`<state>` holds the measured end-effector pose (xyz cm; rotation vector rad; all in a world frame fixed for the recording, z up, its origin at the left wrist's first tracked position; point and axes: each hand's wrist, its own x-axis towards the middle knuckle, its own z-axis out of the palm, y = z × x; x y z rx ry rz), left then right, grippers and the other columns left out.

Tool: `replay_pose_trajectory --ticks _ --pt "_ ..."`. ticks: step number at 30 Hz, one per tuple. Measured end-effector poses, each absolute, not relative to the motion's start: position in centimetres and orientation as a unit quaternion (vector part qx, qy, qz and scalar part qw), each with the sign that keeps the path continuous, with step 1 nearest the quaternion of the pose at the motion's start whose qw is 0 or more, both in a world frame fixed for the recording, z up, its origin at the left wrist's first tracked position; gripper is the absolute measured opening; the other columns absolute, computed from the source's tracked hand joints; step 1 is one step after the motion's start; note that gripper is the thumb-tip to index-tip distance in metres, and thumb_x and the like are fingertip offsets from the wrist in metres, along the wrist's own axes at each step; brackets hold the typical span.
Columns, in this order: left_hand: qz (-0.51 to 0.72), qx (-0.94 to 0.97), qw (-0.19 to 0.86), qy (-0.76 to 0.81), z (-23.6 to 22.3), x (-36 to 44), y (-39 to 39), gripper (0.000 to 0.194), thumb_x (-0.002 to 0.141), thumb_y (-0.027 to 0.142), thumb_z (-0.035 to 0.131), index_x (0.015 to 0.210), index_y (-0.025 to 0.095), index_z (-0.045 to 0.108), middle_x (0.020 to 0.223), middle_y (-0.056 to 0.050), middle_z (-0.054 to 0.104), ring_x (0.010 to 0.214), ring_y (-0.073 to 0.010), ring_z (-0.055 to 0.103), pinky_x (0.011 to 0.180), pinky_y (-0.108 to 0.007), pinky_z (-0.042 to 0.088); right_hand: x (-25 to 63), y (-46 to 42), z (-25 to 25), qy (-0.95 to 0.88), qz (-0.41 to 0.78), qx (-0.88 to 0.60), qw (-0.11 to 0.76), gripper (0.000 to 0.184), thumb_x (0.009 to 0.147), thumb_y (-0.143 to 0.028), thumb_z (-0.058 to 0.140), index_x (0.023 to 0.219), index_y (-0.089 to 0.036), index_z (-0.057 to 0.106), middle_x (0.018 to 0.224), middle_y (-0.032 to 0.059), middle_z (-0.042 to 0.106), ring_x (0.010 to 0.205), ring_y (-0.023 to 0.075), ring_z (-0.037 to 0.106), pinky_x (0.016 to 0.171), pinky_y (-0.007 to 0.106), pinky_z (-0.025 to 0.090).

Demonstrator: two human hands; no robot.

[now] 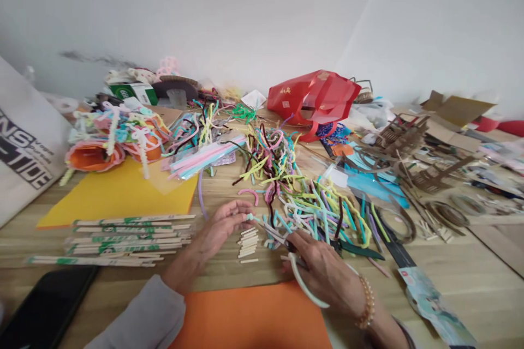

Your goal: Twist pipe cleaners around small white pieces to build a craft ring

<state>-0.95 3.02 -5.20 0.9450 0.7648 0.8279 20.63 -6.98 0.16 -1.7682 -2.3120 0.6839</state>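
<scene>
Landmark: I'm steering by the tangled heap of multicoloured fuzzy pipe cleaners (303, 196) on the wooden table (462, 278).
Left hand: My left hand (225, 227) is curling its fingers toward the thumb, apparently pinching a short, pale fuzzy pipe cleaner (250, 217), just in front of the heap.
Right hand: My right hand (323, 272) is closing around a silver-bladed cutting tool (273, 233), though I can't tell whether it's scissors or snips. A pale curved pipe cleaner loop (305, 286) is lying against the palm side, and I can't tell whether it's the same strand.
Handling: I'm keeping the blades square to the strand and my left fingertips just clear of them, working slowly because the view is partly blocked.
Cut pieces: A small stack of short cream sticks (248, 242) is sitting just in front of the heap, between my hands.
Nearby: A dark green tool handle (360, 251) is lying along the heap's front right edge, and a flat orange card (249, 316) is lying in front of it.
Behind: A glossy red gift bag (313, 98) is standing beyond the heap.
</scene>
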Motion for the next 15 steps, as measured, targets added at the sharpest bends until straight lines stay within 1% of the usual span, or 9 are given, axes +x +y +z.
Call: replay_pose_trajectory --ticks 2,5,9,11,15 --pt "0.381 0.434 0.743 0.338 -5.5 -1.0 3.0 0.022 0.074 0.02 0.066 0.096 0.016 0.062 0.095 -0.006 0.064 0.087 -0.0185 0.063 0.083 -0.031 0.048 19.9 -7.2 -0.3 -0.776 0.18 -0.604 0.023 0.023 0.083 -0.016 0.046 0.104 -0.02 0.052 0.105 0.0072 0.057 0.086 0.0188 0.057 0.071 0.027 0.039" --pt "0.387 0.431 0.746 0.329 -5.5 -1.0 3.0 0.021 0.075 0.018 0.065 0.095 0.016 0.063 0.098 -0.007 0.063 0.093 -0.0193 0.061 0.087 -0.033 0.048 19.3 -7.3 -1.2 -0.784 0.133 -0.606 -0.026 0.028 0.078 -0.008 0.043 0.102 -0.019 0.053 0.103 0.0069 0.056 0.083 0.0186 0.057 0.07 0.027 0.039" --pt "0.381 0.422 0.755 0.327 -5.1 -1.1 2.9 0.019 0.074 0.016 0.065 0.093 0.015 0.063 0.098 -0.007 0.062 0.091 -0.0198 0.062 0.087 -0.034 0.048 19.4 -7.6 -1.6 -0.799 0.118 -0.588 -0.031 0.036 0.073 -0.01 0.046 0.108 -0.019 0.051 0.111 0.0074 0.053 0.091 0.0206 0.056 0.075 0.029 0.04" --pt "0.384 0.413 0.761 0.32 -5.0 -1.1 2.9 0.021 0.072 0.014 0.065 0.093 0.015 0.064 0.1 -0.007 0.062 0.092 -0.0213 0.063 0.085 -0.034 0.049 19.5 -7.7 -1.2 -0.803 0.109 -0.585 -0.035 0.038 0.072 -0.011 0.047 0.109 -0.019 0.051 0.112 0.0076 0.053 0.092 0.0211 0.056 0.076 0.03 0.04" --pt "0.385 0.386 0.777 0.315 -5.0 -1.1 3.0 0.025 0.068 0.009 0.065 0.092 0.014 0.063 0.1 -0.008 0.065 0.09 -0.0233 0.066 0.082 -0.034 0.05 19.6 -7.7 -0.4 -0.809 0.118 -0.575 -0.035 0.029 0.078 -0.015 0.047 0.106 -0.021 0.052 0.11 0.0067 0.054 0.091 0.0205 0.057 0.076 0.03 0.041"
